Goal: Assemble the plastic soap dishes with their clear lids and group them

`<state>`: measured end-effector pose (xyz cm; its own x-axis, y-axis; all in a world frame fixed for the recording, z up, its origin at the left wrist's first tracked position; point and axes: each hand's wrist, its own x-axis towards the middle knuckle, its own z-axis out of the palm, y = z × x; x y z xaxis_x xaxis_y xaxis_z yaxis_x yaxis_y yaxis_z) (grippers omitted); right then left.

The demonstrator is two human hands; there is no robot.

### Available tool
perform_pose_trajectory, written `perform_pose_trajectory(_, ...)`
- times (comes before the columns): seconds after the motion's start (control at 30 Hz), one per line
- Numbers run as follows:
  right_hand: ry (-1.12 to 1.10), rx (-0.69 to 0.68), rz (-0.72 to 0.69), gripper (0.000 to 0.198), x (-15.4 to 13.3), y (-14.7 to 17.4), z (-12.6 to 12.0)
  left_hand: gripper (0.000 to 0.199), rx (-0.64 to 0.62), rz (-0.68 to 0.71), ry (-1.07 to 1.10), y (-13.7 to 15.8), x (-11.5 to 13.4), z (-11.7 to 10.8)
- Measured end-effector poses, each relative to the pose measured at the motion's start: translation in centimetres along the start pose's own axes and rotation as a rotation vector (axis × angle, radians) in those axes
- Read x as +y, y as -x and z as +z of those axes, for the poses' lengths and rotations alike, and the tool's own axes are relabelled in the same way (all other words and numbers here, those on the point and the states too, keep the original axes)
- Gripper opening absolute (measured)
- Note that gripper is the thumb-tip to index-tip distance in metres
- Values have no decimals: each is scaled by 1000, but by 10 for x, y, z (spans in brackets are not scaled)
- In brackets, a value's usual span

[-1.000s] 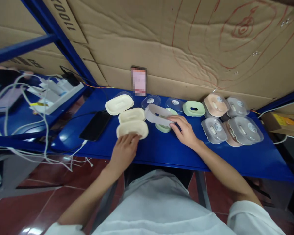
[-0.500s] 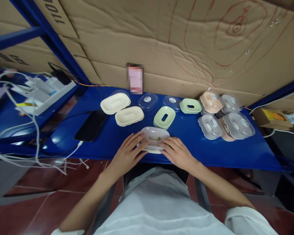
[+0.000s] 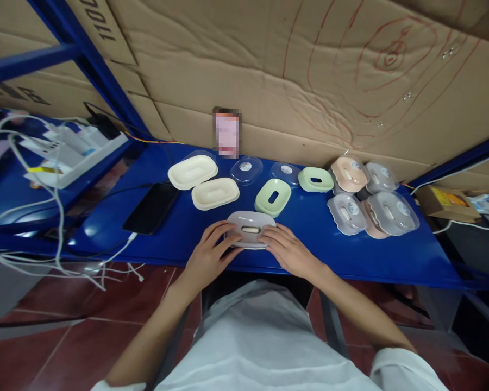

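A grey oval soap dish (image 3: 250,221) with a slot in its middle sits at the table's front edge, between my hands. My left hand (image 3: 209,250) grips its left end, the fingers bent over the rim. At the right end my right hand (image 3: 289,250) holds it the same way, fingertips on the rim. Cream colour shows through the slot. Just behind lies a green slotted soap dish (image 3: 264,205), with a cream tray (image 3: 215,193) to its left and another cream tray (image 3: 192,171) farther back.
Clear lids (image 3: 246,170) and another green dish (image 3: 315,179) lie along the back. Lidded grey soap dishes (image 3: 393,212) and peach ones (image 3: 349,174) cluster at right. A black phone (image 3: 150,209) with a cable lies left. A blurred-out screen (image 3: 227,133) leans against the cardboard (image 3: 179,70).
The grey dish has shifted slightly left and now sits level over the cream rim that showed beneath its front. Both hands stay on its ends. The camera view has turned a little.
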<state>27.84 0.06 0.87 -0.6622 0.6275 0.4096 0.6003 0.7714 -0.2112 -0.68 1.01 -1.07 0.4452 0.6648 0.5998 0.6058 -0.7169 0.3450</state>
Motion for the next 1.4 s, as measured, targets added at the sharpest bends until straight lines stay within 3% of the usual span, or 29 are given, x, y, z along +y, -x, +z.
perform_pose_trajectory(0.13, -10, 4, -37, 31, 6, -9, 1, 24, 46, -80, 23, 4, -3, 3)
perform_pose_trajectory(0.33, 43, -25, -39, 27, 3, -2, -7, 19, -41, -11, 18, -8, -6, -4)
perform_pose_trajectory(0.47, 56, 3, 18, 29, -3, 19, -15, 26, -12, -105, -60, -69, -27, -4)
perform_pose_trajectory(0.63, 93, 86, 132, 27, -5, 44, -20, 62, -232, -391, -302, -160, -61, 26)
perform_pose_trajectory(0.77, 96, 147, 209, 27, -2, 53, -21, 58, -300, -441, -292, -184, -72, 48)
perform_pose_trajectory(0.87, 39, 136, 233, 32, 1, 54, -20, 44, -269, -418, -272, -180, -74, 42)
perform_pose_trajectory(0.97, -4, 126, 269, 49, 5, 53, -21, 32, -175, -373, -214, -164, -68, 16)
perform_pose_trajectory(1.03, -25, 139, 309, 65, 8, 53, -22, 26, 3, -276, -76, -145, -56, -2)
perform_pose_trajectory(1.1, -52, 160, 345, 79, 12, 53, -24, 25, 81, -130, 78, -121, -38, -14)
perform_pose_trajectory(1.27, -120, 174, 312, 99, 15, 54, -26, 32, -52, 181, 315, -66, -5, -3)
perform_pose_trajectory(1.4, -116, 99, 263, 88, 14, 52, -26, 33, -149, 226, 325, -52, -2, 13)
